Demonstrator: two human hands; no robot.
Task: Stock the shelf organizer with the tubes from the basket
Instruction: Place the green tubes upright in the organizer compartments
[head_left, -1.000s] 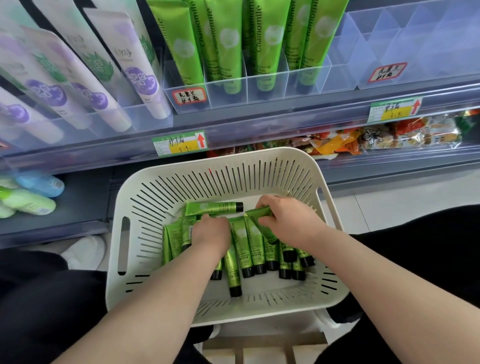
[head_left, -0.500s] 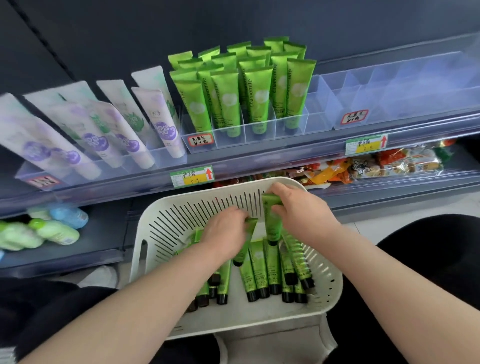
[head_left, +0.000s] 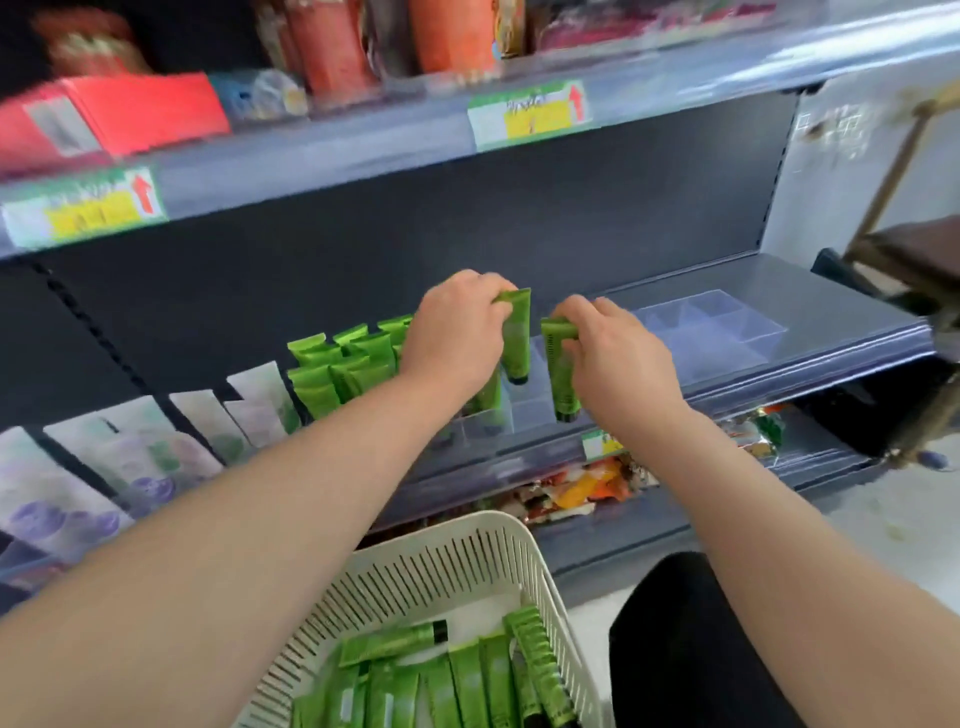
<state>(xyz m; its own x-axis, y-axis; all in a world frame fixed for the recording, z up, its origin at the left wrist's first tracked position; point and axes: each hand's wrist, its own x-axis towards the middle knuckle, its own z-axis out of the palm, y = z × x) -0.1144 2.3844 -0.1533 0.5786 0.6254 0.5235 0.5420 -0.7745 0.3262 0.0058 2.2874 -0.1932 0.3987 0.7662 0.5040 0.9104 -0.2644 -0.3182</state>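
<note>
My left hand (head_left: 457, 332) pinches the crimped top of a green tube (head_left: 517, 338), which hangs cap-down over the clear shelf organizer (head_left: 524, 410). My right hand (head_left: 608, 353) pinches a second green tube (head_left: 562, 374) the same way, just right of the first, its black cap level with the organizer's front cells. Several green tubes (head_left: 337, 369) stand in the organizer's left cells, partly hidden behind my left hand. The white slotted basket (head_left: 441, 566) sits low in front of me with several green tubes (head_left: 457, 680) lying in it.
White and purple tubes (head_left: 130, 457) lean in a row to the left. An empty clear divider tray (head_left: 711, 327) lies to the right on the same shelf. Snack packets (head_left: 582, 488) fill the shelf below. Red boxes (head_left: 119, 114) and price tags (head_left: 527, 111) line the shelf above.
Both hands have lifted out of the basket, each with a green tube, and risen to the organizer on the shelf. The camera view has tilted upward.
</note>
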